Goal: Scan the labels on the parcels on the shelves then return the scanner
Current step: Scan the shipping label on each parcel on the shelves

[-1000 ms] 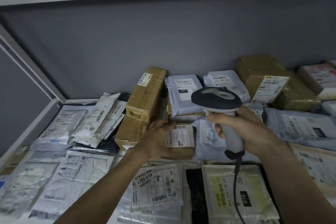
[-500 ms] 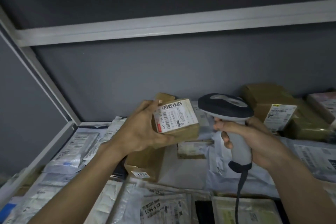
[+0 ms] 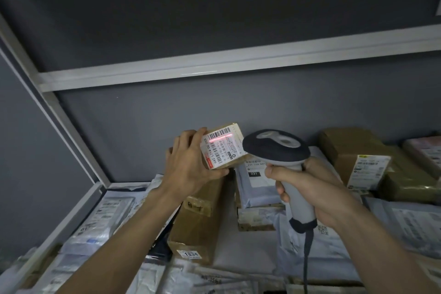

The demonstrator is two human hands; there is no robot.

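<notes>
My left hand (image 3: 191, 164) grips a small brown cardboard parcel (image 3: 224, 147), lifted above the shelf with its white label facing me. A red scan line lies across the label's barcode. My right hand (image 3: 307, 188) holds the handle of a grey and black barcode scanner (image 3: 278, 148), its head just right of the parcel and aimed at the label. The scanner's dark cable (image 3: 306, 258) hangs down from the handle.
The shelf below is crowded with parcels: a long brown box (image 3: 195, 229) under my left hand, grey mailer bags (image 3: 257, 186) behind, large brown boxes (image 3: 362, 162) at the right, flat plastic bags (image 3: 100, 219) at the left. A white shelf beam (image 3: 238, 64) runs overhead.
My left hand picked the small parcel off the shelf and raised it label up. The scanner came beside it, and a red scan line now shows on the barcode.
</notes>
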